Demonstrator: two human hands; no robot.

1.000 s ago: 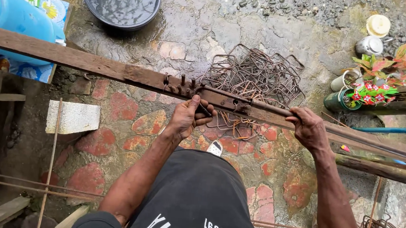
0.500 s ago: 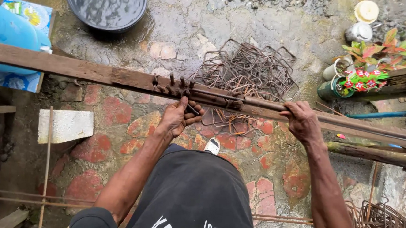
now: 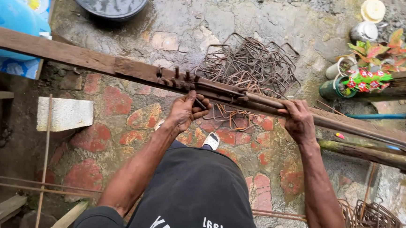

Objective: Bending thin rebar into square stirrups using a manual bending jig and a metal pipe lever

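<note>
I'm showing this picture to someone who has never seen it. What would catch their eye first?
Probably the long wooden beam running across the middle, studded with metal pegs, with the left hand at the pegs and the right hand on a metal bar lying along it. Just behind lies a tangled heap of rusty bent wire rectangles on the wet stone ground.

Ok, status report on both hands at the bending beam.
Left hand pinching a thin rod at the beam's pegs. Right hand gripping the metal bar. Bent stirrups piled behind.
</note>
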